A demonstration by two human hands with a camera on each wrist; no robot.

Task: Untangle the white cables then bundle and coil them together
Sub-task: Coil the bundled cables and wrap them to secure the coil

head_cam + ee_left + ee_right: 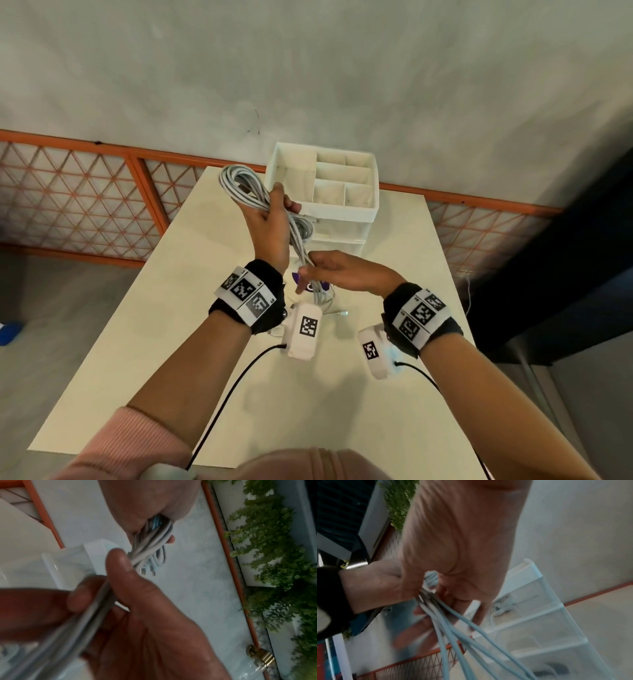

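Observation:
A coil of white cables is held up above the cream table. My left hand grips the coil around its middle, with the loop sticking out past the fingers. My right hand is just below, beside the left wrist, pinching the hanging strands between thumb and fingers. In the left wrist view the right hand pinches the strands up close, and the left hand holds the cables, whose connectors dangle. In the right wrist view the cables run down from my right hand.
A white drawer organizer with open top compartments stands at the table's far edge, right behind the hands. A purple-and-white object and a loose connector end lie on the table under the hands. An orange lattice railing runs behind the table.

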